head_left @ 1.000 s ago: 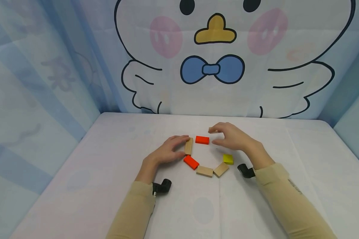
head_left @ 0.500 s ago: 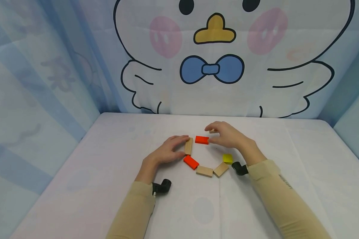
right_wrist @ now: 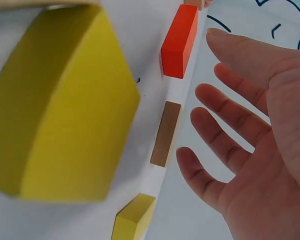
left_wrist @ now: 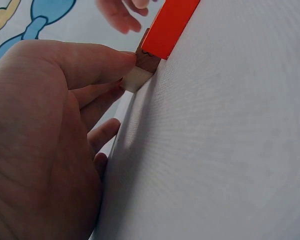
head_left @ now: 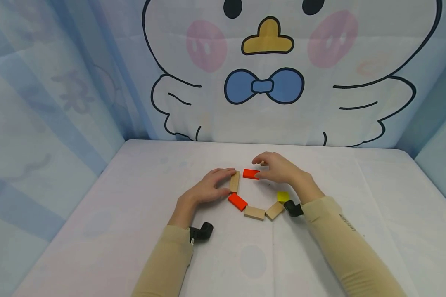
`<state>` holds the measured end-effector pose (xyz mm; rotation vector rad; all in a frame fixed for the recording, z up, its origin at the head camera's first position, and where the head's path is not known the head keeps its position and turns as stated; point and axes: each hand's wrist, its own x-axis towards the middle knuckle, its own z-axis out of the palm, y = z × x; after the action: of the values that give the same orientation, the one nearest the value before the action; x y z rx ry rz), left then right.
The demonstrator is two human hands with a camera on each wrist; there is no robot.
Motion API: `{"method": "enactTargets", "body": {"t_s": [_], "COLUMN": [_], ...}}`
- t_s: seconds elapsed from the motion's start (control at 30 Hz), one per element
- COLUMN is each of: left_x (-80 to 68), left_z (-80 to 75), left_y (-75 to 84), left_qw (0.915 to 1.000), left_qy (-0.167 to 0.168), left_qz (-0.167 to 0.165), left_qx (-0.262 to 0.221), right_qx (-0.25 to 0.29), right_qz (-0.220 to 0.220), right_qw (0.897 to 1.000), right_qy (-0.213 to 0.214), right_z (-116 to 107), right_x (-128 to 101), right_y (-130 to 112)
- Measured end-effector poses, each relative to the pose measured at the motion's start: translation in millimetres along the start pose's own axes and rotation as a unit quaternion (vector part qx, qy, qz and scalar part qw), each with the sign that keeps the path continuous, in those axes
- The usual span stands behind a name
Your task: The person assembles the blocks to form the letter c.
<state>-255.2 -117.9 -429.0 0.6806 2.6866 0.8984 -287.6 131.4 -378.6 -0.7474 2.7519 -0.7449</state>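
My left hand [head_left: 209, 185] pinches a plain wooden block [head_left: 234, 182] between thumb and fingers, one at each end. In the left wrist view the thumb presses against this block [left_wrist: 136, 77], with a red block [left_wrist: 171, 30] close beside it. My right hand [head_left: 276, 168] hovers over the far side of the blocks. Its thumb overlaps the end of another red block [head_left: 250, 173] in the head view. The right wrist view shows those fingers [right_wrist: 217, 135] spread and relaxed, holding nothing. A second wooden block [right_wrist: 166, 134] lies near them, partly hidden behind the hand in the head view.
Nearer me, a red block [head_left: 237, 202], two wooden blocks [head_left: 254, 213] and a yellow block [head_left: 283, 196] curve along the white tabletop [head_left: 223, 264]. A further yellow block [right_wrist: 135, 217] shows low in the right wrist view. A printed curtain [head_left: 267, 119] stands behind the table.
My right hand has moved left, its thumb coming across the end of the far red block. More of the wooden block behind it shows now. My left hand has stayed in place.
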Motion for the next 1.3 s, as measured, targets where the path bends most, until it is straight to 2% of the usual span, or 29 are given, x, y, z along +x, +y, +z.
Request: {"method": "enactTargets", "body": {"t_s": [0.37,0.9,1.3], "left_x": [-0.3,-1.0,-0.8], "left_z": [-0.2,-1.5,-1.6], "left_y": [-1.2,0.7,-0.4], "left_qw": [1.0000,1.0000,1.0000], "left_qy": [0.001,-0.001,-0.002], "left_qz": [0.004,-0.005,0.000], "left_qx": [0.002,-0.002,-0.003], "right_qx": [-0.020,-0.020,-0.034], "right_qz": [0.010,0.029,0.022], "right_qw": [1.000,0.999,0.999], "right_qy": [-0.009,-0.023,-0.033], "right_z": [4.9,8.7,10.3], "right_x": [4.0,6.2,8.8], "right_y": [2.0,0.9,1.5]}}
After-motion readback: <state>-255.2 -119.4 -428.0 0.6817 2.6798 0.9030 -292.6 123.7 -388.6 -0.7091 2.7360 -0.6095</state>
